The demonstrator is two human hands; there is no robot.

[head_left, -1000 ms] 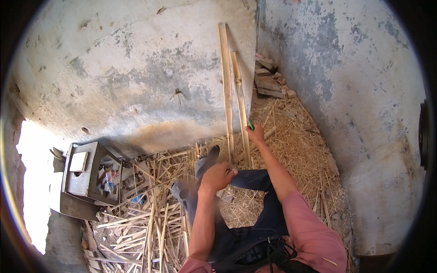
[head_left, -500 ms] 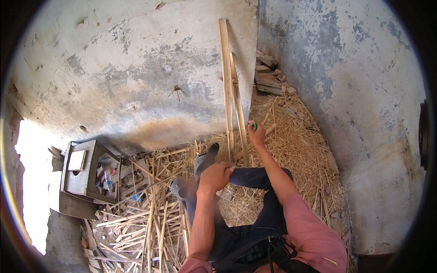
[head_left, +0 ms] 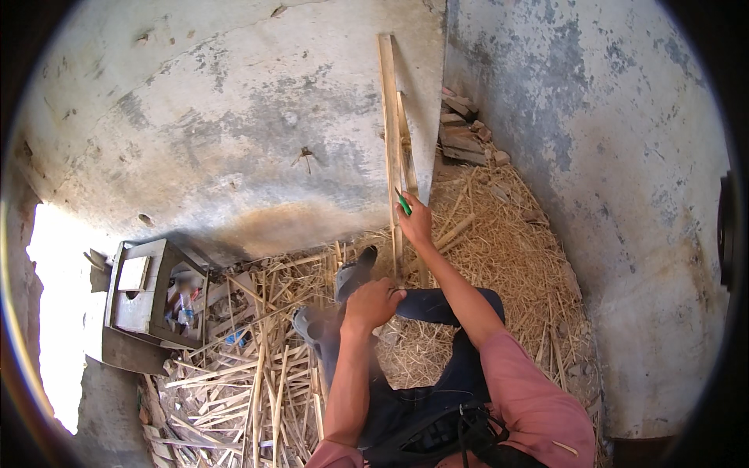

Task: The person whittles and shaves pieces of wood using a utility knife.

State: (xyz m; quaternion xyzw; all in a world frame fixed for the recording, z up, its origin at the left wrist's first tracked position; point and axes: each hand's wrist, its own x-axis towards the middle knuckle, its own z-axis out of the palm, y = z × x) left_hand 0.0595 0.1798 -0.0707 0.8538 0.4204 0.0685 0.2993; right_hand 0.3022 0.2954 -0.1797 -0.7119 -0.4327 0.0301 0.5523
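Observation:
Two long pale bamboo strips lean on the wall in front of me: a taller strip (head_left: 388,101) and a shorter strip (head_left: 404,140). My right hand (head_left: 416,222) is closed around a small green-handled tool (head_left: 404,204) with a thin dark tip. Its tip points up and left, close to the taller strip; whether they touch, I cannot tell. Near my bent knee (head_left: 429,304), my left hand (head_left: 370,304) is closed just left of the strips' lower ends. What its fingers grip is hidden.
Straw and shavings (head_left: 507,242) cover the floor to the right. Many split sticks (head_left: 234,398) lie at the lower left. A wooden cabinet (head_left: 144,292) holding a plastic bottle (head_left: 186,310) stands at the left. Bricks (head_left: 462,140) are stacked in the corner.
My right hand has moved left and slightly up with the green-handled tool, from beside the strips to in front of them. My left hand has hardly moved.

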